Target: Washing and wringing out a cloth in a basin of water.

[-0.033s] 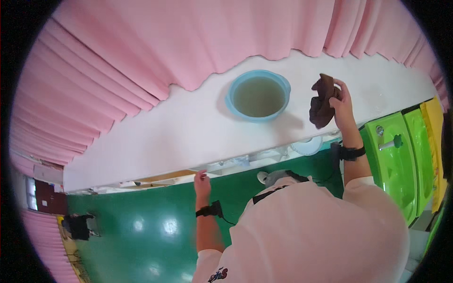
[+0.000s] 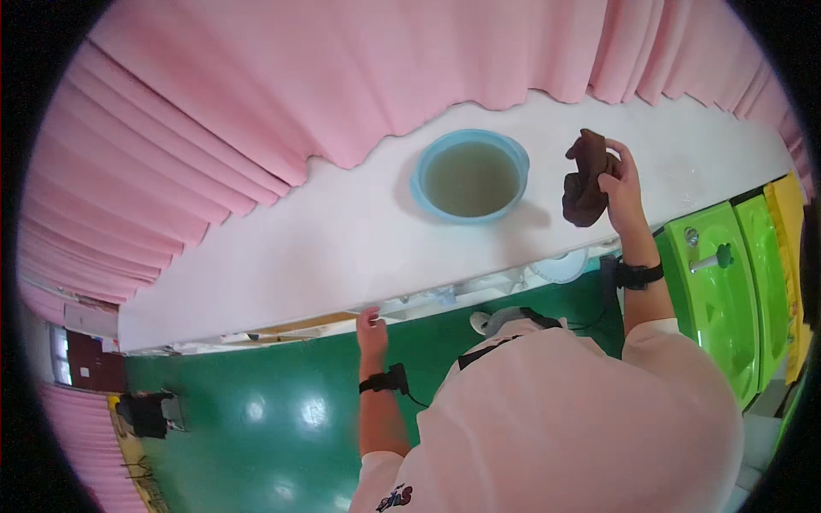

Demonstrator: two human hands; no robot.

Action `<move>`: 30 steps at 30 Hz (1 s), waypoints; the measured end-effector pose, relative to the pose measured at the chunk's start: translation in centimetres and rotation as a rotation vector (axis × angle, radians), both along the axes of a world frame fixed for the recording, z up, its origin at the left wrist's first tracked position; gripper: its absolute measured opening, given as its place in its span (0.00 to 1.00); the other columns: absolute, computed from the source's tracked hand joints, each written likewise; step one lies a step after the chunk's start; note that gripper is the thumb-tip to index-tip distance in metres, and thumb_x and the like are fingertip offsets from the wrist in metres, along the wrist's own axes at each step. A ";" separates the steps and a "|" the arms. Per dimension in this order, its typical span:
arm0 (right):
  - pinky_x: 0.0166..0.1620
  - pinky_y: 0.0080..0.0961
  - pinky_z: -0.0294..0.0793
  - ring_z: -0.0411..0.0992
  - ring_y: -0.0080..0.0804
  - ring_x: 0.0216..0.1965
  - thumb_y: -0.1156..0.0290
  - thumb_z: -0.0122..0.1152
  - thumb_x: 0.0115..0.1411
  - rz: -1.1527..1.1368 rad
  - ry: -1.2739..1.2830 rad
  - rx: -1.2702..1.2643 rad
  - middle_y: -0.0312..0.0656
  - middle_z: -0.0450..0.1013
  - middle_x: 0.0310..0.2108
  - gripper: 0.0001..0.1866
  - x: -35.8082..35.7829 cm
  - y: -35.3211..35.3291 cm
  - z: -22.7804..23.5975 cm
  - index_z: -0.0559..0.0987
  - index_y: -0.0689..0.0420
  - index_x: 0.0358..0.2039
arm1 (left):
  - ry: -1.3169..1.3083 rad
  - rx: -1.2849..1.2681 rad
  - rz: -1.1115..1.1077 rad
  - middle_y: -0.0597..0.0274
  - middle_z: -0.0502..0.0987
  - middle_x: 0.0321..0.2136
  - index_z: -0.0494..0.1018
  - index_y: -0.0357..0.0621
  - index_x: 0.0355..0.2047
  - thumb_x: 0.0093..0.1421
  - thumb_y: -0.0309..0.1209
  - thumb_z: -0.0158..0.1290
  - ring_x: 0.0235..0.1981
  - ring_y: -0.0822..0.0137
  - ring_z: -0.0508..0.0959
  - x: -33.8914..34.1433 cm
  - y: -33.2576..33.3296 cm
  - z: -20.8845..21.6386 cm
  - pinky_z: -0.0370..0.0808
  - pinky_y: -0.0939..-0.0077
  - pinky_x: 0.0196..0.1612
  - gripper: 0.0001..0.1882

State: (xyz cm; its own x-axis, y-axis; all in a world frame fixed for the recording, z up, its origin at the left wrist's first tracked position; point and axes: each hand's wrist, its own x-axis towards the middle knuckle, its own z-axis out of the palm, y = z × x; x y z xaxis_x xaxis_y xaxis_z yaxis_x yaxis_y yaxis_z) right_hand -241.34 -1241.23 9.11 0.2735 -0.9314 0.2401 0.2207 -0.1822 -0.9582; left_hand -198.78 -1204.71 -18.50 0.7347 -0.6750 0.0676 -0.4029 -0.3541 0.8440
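A crumpled dark brown cloth (image 2: 585,184) hangs from my right hand (image 2: 626,181), whose fingers and thumb pinch its right side above the white counter. To the left of it, a light blue basin (image 2: 468,217) with two side handles stands on the counter, holding cloudy greenish-grey water. The cloth is apart from the basin. My left hand (image 2: 371,332) is by the counter's near edge, lower left of the basin. Its fingers are loosely bent with a gap to the thumb, and nothing shows in them.
Pink curtains (image 2: 342,77) hang along the back of the long white counter (image 2: 282,248). Shelves with several items sit under its front edge. A bright green sink (image 2: 714,299) with a tap (image 2: 708,262) stands to the right. A dark chair (image 2: 147,415) is on the green floor at far left.
The brown cloth has shifted slightly, its lower end a little higher and its folds changed. The whole view has moved a few pixels. Both hands keep much the same place.
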 end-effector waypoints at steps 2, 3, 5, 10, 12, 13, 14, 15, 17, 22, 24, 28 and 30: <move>0.56 0.33 0.73 0.75 0.36 0.49 0.88 0.46 0.47 -0.036 -0.055 0.007 0.48 0.75 0.46 0.34 0.5 -2.5 -0.7 0.66 0.60 0.58 | -0.263 0.154 -0.118 0.58 0.76 0.37 0.76 0.46 0.44 0.54 0.24 0.54 0.40 0.61 0.74 -0.1 -3.2 2.2 0.72 0.64 0.44 0.16; 0.56 0.33 0.73 0.75 0.36 0.49 0.88 0.46 0.47 -0.027 -0.058 0.017 0.48 0.75 0.46 0.34 1.4 -3.4 -0.8 0.66 0.60 0.58 | -0.341 0.168 -0.133 0.59 0.76 0.35 0.75 0.47 0.45 0.51 0.23 0.55 0.41 0.59 0.74 0.8 -3.8 1.8 0.72 0.62 0.45 0.18; 0.57 0.33 0.73 0.75 0.36 0.50 0.89 0.45 0.46 -0.022 -0.060 0.032 0.48 0.75 0.48 0.35 2.6 -5.0 -0.5 0.67 0.59 0.59 | -0.394 0.215 -0.139 0.59 0.76 0.34 0.76 0.47 0.44 0.52 0.23 0.55 0.40 0.60 0.74 2.6 -5.2 2.1 0.72 0.64 0.43 0.17; 0.57 0.32 0.72 0.75 0.36 0.51 0.90 0.43 0.46 0.041 0.068 -0.075 0.47 0.74 0.48 0.35 6.3 -8.4 -0.1 0.68 0.60 0.59 | -0.044 0.227 -0.022 0.61 0.76 0.31 0.77 0.46 0.40 0.54 0.23 0.52 0.33 0.65 0.75 6.6 -7.2 0.9 0.73 0.69 0.37 0.13; 0.57 0.32 0.72 0.74 0.36 0.51 0.90 0.42 0.46 0.095 0.179 -0.130 0.46 0.75 0.48 0.35 7.2 -9.4 -0.9 0.69 0.60 0.58 | 0.162 0.293 0.011 0.63 0.76 0.31 0.78 0.43 0.38 0.57 0.22 0.49 0.30 0.70 0.74 7.0 -6.6 1.3 0.73 0.74 0.36 0.11; 0.58 0.31 0.71 0.74 0.35 0.52 0.90 0.42 0.47 0.111 0.221 -0.111 0.46 0.74 0.48 0.34 8.0 -9.9 -0.8 0.69 0.60 0.58 | 0.223 0.242 -0.011 0.68 0.75 0.30 0.77 0.40 0.41 0.58 0.21 0.47 0.31 0.74 0.72 7.1 -6.8 1.7 0.72 0.76 0.37 0.12; 0.59 0.31 0.70 0.73 0.35 0.52 0.89 0.42 0.47 0.133 0.258 -0.106 0.46 0.74 0.48 0.34 8.9 -10.7 -0.4 0.69 0.61 0.58 | 0.233 0.249 -0.003 0.68 0.75 0.30 0.77 0.40 0.41 0.58 0.21 0.47 0.31 0.74 0.72 7.2 -7.0 2.2 0.72 0.76 0.37 0.12; 0.60 0.32 0.69 0.73 0.35 0.53 0.89 0.41 0.48 0.143 0.233 -0.078 0.47 0.74 0.49 0.33 9.5 -11.2 -1.2 0.69 0.61 0.58 | 0.331 0.205 -0.005 0.69 0.74 0.29 0.77 0.40 0.41 0.58 0.21 0.47 0.31 0.75 0.72 7.3 -6.9 2.7 0.72 0.78 0.36 0.13; 0.60 0.32 0.69 0.73 0.35 0.52 0.88 0.42 0.48 0.191 0.274 -0.089 0.47 0.75 0.49 0.33 10.7 -11.7 -2.0 0.70 0.61 0.57 | 0.465 0.204 -0.013 0.70 0.73 0.29 0.77 0.40 0.44 0.58 0.20 0.47 0.31 0.76 0.72 7.5 -6.7 3.8 0.71 0.81 0.37 0.15; 0.60 0.31 0.69 0.74 0.37 0.52 0.87 0.43 0.49 0.313 0.500 -0.196 0.47 0.76 0.48 0.31 13.9 -13.0 -2.6 0.72 0.60 0.56 | 0.581 0.233 0.007 0.70 0.73 0.29 0.76 0.40 0.44 0.57 0.20 0.47 0.31 0.77 0.70 8.1 -7.3 5.2 0.70 0.81 0.36 0.16; 0.60 0.31 0.69 0.74 0.38 0.51 0.87 0.43 0.49 0.297 0.568 -0.227 0.48 0.76 0.48 0.31 14.9 -13.3 -3.4 0.72 0.60 0.56 | 0.606 0.238 0.008 0.71 0.73 0.29 0.76 0.40 0.44 0.57 0.20 0.47 0.30 0.77 0.70 7.8 -7.1 4.7 0.69 0.81 0.35 0.16; 0.59 0.33 0.69 0.74 0.43 0.51 0.87 0.45 0.49 0.365 0.634 -0.276 0.52 0.76 0.48 0.30 17.6 -12.9 -3.9 0.73 0.60 0.55 | 0.474 0.171 0.025 0.71 0.72 0.28 0.76 0.40 0.42 0.57 0.20 0.48 0.29 0.77 0.69 7.3 -6.8 3.0 0.68 0.80 0.33 0.14; 0.60 0.35 0.69 0.74 0.46 0.52 0.87 0.45 0.49 0.383 0.685 -0.302 0.52 0.75 0.49 0.30 19.3 -12.4 -3.3 0.73 0.60 0.55 | 0.417 0.191 0.029 0.71 0.72 0.27 0.76 0.40 0.41 0.57 0.20 0.48 0.29 0.77 0.69 7.3 -6.7 2.6 0.68 0.79 0.33 0.13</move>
State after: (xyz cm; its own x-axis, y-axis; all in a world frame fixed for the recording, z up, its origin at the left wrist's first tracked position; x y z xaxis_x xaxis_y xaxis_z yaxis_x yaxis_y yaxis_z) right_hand -222.05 -1253.65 5.80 0.7336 -0.6669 0.1305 -0.2929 -0.4836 -0.8248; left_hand -191.50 -1211.45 -15.88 0.6913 -0.6255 -0.3618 -0.0305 -0.5255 0.8502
